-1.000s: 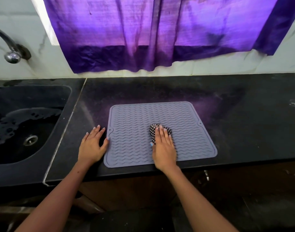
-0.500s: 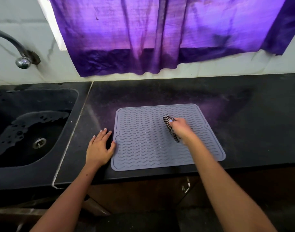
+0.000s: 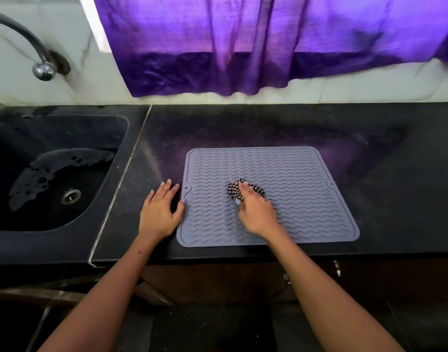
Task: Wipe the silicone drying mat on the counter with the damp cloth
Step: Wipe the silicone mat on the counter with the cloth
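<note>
Two hands: both over the black tabletop (image 3: 243, 128).
Mat: grey silicone mat (image 3: 294, 189) flat near the tabletop's front edge.
Left hand (image 3: 159, 212): fingers spread flat, thumb touching the mat's left edge.
Right hand (image 3: 256, 212): fingers pressing a bunched checked cloth (image 3: 245, 190) onto the mat's middle.

Two bare forearms reach in from the bottom edge, no sleeves, watches or bracelets showing. The left hand (image 3: 160, 214) has pale painted nails. The right hand (image 3: 256, 212) is slightly blurred, with one light blue nail visible.
</note>
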Demonstrator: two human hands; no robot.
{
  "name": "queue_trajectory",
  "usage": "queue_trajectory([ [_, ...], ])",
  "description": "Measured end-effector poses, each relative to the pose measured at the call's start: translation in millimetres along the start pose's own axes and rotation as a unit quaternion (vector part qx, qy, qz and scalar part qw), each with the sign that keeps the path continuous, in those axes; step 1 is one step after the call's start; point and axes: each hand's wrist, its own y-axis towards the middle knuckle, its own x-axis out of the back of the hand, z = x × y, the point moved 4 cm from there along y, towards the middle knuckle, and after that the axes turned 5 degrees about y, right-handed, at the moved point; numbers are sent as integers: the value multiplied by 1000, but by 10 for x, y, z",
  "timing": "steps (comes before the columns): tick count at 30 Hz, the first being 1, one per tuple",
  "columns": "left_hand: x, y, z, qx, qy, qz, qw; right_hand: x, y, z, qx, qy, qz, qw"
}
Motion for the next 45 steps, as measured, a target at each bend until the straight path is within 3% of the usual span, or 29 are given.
queue_trajectory([
  [2, 12, -1, 1, 2, -4, 3, 1000, 266, 168, 20, -112, 218, 23, 969],
  [4, 28, -8, -4, 4, -8, 4, 1000, 402, 232, 110, -172, 389, -34, 905],
  [5, 32, -13, -7, 5, -9, 4, 1000, 397, 215, 187, -169, 391, -63, 903],
  [6, 32, -16, -11, 5, -9, 5, 1000, 326, 166, 289, -139, 341, -77, 927],
  [9, 29, -12, -8, 4, -7, 7, 1000, -221, -113, 473, -14, 101, -53, 993],
  [12, 18, -6, -12, 6, -4, 1, 1000, -524, -206, 413, 55, -59, -72, 994],
  [17, 22, -7, -32, 7, -4, -8, 1000, -490, -72, 371, 90, -44, -42, 994],
  [19, 26, -10, -31, 9, -7, -8, 1000, -411, 10, 339, 77, 80, 16, 994],
  [20, 28, -11, -32, 9, -6, -7, 1000, -315, 63, 307, 31, 212, 49, 975],
  [22, 33, -13, -27, 8, -7, 0, 1000, -68, 187, 273, -96, 494, 79, 861],
  [23, 39, -16, -26, 8, -10, 4, 1000, 23, 258, 256, -129, 559, 60, 817],
  [24, 45, -16, -28, 7, -12, 6, 1000, 85, 295, 269, -144, 574, 35, 805],
  [26, 39, -12, -33, 4, -10, 7, 1000, 95, 270, 380, -119, 476, -24, 871],
  [29, 29, -7, -18, 10, -14, 1, 1000, -271, -7, 685, 21, 232, -34, 972],
  [32, 14, 6, -12, 11, -13, -3, 1000, -718, -244, 758, 117, -9, -37, 992],
  [35, 3, 11, -2, 15, -7, -9, 1000, -730, -198, 720, 132, -47, -33, 990],
  [38, -2, 11, -3, 17, -5, -12, 1000, -638, -104, 703, 143, 13, 44, 989],
  [40, 8, 1, -7, 15, -7, -14, 1000, -514, -28, 695, 103, 154, 95, 978],
  [41, 13, 8, -5, 12, -8, -14, 1000, -418, 26, 703, 55, 266, 112, 956],
  [43, 24, 3, -1, 11, -13, -8, 1000, -224, 137, 708, -59, 471, 103, 874],
  [44, 32, -4, -1, 11, -16, -6, 1000, -154, 177, 719, -92, 509, 80, 852],
  [45, 38, -9, -7, 11, -18, -5, 1000, -115, 173, 744, -100, 486, 55, 867],
])
